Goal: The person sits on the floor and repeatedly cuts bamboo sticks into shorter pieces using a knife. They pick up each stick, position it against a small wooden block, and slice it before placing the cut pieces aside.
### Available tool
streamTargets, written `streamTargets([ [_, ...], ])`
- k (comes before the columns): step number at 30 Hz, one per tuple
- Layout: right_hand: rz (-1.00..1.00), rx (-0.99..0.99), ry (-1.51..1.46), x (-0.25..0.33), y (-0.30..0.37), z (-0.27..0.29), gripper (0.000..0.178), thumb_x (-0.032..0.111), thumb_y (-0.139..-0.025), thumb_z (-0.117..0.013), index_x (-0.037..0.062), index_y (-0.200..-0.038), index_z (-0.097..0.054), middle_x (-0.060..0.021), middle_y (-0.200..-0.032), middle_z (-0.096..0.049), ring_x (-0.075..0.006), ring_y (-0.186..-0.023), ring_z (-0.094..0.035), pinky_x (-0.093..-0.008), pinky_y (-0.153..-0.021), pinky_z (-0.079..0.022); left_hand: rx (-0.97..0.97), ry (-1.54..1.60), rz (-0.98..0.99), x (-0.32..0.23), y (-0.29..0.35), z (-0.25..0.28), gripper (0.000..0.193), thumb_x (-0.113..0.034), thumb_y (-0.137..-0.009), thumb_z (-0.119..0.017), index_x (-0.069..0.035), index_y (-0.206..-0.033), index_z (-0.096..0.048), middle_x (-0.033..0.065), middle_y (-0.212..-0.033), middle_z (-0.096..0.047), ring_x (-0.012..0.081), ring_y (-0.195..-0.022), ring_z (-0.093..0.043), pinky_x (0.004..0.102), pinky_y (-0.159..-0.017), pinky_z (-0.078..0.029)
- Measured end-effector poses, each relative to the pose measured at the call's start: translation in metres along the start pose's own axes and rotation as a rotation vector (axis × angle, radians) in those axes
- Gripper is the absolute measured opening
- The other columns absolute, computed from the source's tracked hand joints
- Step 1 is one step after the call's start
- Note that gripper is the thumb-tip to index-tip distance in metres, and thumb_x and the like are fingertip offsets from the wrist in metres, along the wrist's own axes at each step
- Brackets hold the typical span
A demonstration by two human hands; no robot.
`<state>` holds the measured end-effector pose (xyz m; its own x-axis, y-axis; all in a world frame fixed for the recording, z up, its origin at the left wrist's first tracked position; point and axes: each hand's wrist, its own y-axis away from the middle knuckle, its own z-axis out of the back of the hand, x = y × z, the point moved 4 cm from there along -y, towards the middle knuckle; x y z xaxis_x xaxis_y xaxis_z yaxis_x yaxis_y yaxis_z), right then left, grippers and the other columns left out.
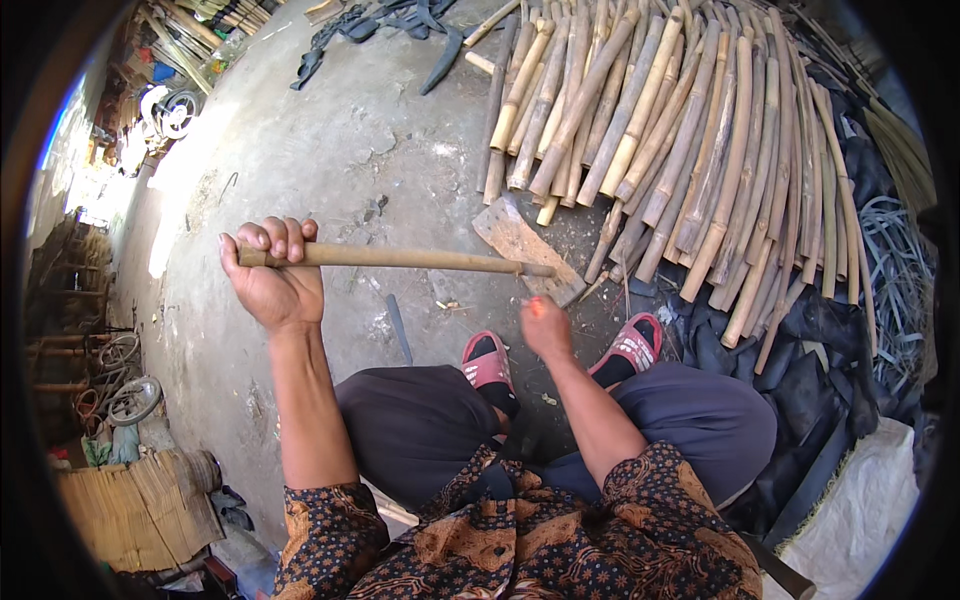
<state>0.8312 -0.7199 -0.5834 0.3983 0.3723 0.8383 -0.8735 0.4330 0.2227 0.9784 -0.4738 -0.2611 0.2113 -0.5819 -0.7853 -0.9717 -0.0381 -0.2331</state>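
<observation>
My left hand (277, 268) is closed around the left end of a bamboo pole (400, 257), which runs level across in front of me. The pole's thinner right end lies over a worn wooden board (508, 232) on the floor. Just below that end, my right hand (545, 325) is curled into a fist. A small bright orange patch shows at its top, and what the fingers hold, if anything, cannot be made out. My knees are bent on both sides of my right forearm, with pink sandals on my feet.
A large pile of cut bamboo poles (690, 150) spreads at the far right. Dark rubber pieces (790, 375) and bluish strips (893, 255) lie beside it. A narrow dark strip (398, 328) rests on the concrete floor. At the left are a wheel (134, 400) and a tan bundle (145, 510).
</observation>
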Motion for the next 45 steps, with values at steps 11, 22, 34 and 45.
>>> streamTargets([
  [11,-0.261,-0.069,0.104,-0.013,-0.002,0.008,0.032,0.032,-0.094,-0.062,0.0015,-0.104,-0.065,-0.0289,-0.091,-0.070,-0.0499,-0.093,-0.068,-0.0561,-0.077,-0.052,-0.011,0.159,0.046,0.002,-0.006,0.016,0.050,-0.043,-0.111,-0.031,-0.015,-0.071,-0.042,-0.0011,-0.060,-0.035,0.0140,-0.056,-0.035,0.0312,-0.056,-0.035],
  [22,-0.287,-0.046,0.149,-0.017,0.001,0.015,0.034,0.034,-0.094,-0.062,0.0052,-0.111,-0.067,-0.0297,-0.097,-0.072,-0.0493,-0.096,-0.069,-0.0558,-0.083,-0.055,0.039,0.196,0.081,0.010,-0.012,0.025,0.056,-0.053,-0.109,-0.028,-0.015,-0.069,-0.042,-0.0033,-0.053,-0.036,0.0095,-0.042,-0.030,0.0271,-0.044,-0.031],
  [34,-0.206,0.032,0.319,-0.073,0.006,0.022,0.037,0.031,-0.091,-0.060,-0.0010,-0.108,-0.066,-0.0335,-0.102,-0.070,-0.0516,-0.101,-0.067,-0.0573,-0.090,-0.053,0.165,-0.254,0.018,0.136,-0.014,0.056,0.080,-0.079,-0.098,-0.037,-0.005,-0.125,-0.055,0.0117,-0.101,-0.069,0.0264,-0.097,-0.066,0.0421,-0.091,-0.051],
  [45,-0.178,0.103,0.381,-0.106,0.005,0.018,0.030,0.026,-0.089,-0.060,-0.0021,-0.096,-0.066,-0.0287,-0.092,-0.070,-0.0482,-0.091,-0.068,-0.0545,-0.082,-0.051,-0.790,-0.493,0.283,0.190,0.071,0.255,0.038,-0.040,-0.108,-0.052,-0.004,-0.121,-0.053,0.0139,-0.104,-0.067,0.0256,-0.107,-0.068,0.0381,-0.089,-0.055],
])
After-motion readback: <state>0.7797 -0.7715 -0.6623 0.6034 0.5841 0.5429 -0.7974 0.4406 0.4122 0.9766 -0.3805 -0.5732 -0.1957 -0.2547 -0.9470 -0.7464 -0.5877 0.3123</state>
